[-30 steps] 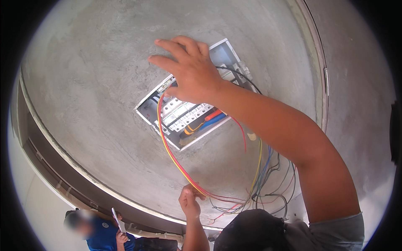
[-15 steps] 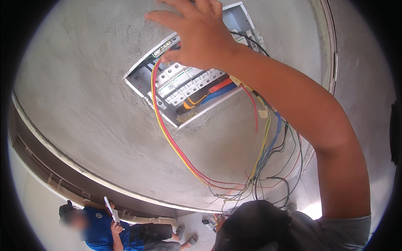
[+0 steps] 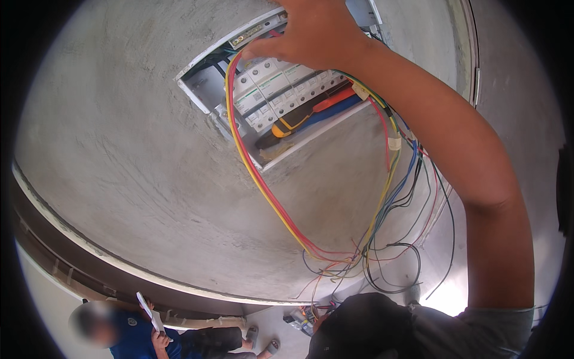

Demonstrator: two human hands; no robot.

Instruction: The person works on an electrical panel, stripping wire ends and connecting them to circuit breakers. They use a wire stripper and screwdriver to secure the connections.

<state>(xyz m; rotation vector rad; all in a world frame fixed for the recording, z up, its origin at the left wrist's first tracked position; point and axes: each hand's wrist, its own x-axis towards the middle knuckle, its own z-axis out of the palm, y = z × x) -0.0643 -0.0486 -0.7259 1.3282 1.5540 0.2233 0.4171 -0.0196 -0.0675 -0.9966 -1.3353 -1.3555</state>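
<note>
My right hand (image 3: 320, 33) reaches from the lower right to the white breaker box (image 3: 188, 94) in the wall, its thumb against looped red and yellow wires (image 3: 257, 173), its fingers apart and partly cut off by the top edge. Rows of white breakers (image 3: 263, 90) sit inside, with a black and yellow tool (image 3: 281, 128) and red-orange and blue handled items (image 3: 332, 102) below them. A tangle of coloured wires (image 3: 382, 221) hangs beside and below the box. My left hand is not visible.
A grey cement wall (image 3: 119, 149) surrounds the box, with a frame edge (image 3: 477, 84) at the right. At bottom left a person (image 3: 131, 329) in blue holds a white board or pad (image 3: 149, 311). Bottom centre, a dark head covering (image 3: 365, 329) hides part of the view.
My right hand and the box sit higher and farther right in the picture, the loop of wires with them. My left hand, visible a second ago on the wires below, is out of sight.
</note>
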